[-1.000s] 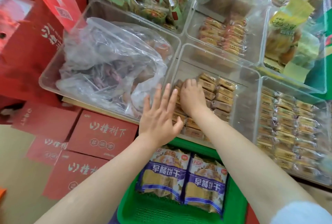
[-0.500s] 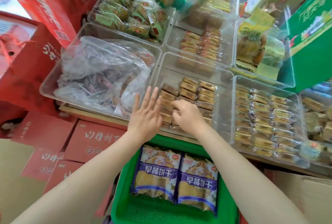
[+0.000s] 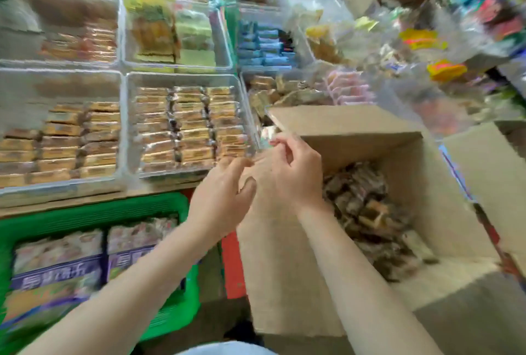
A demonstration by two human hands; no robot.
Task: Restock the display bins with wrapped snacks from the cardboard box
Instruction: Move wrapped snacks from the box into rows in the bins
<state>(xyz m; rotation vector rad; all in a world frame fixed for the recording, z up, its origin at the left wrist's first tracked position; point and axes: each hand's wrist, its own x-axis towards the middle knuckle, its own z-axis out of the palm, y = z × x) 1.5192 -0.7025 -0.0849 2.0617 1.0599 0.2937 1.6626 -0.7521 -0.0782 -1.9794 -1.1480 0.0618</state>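
An open cardboard box (image 3: 367, 141) stands at the right, with a heap of brown wrapped snacks (image 3: 370, 212) in its bottom. Left of it, a clear display bin (image 3: 182, 78) holds neat rows of golden wrapped snacks (image 3: 187, 124). Another clear bin (image 3: 57, 75) further left holds similar rows. My left hand (image 3: 225, 192) hovers over the box's near-left flap with relaxed fingers, holding nothing. Just right of it, my right hand (image 3: 293, 172) is at the box's left rim, fingers loosely curled, with nothing visible in it. The frame is motion-blurred.
A green basket (image 3: 85, 209) with two purple-banded biscuit packs (image 3: 57, 258) sits below the bins at the lower left. More clear bins of packaged goods (image 3: 264, 44) fill the back. Loose colourful packets (image 3: 421, 38) crowd the shelf beyond the box.
Both hands left the middle bin's snack rows and swung right to the cardboard box's rim. The view turned right, bringing the box into sight and losing the plastic bag and red cartons.
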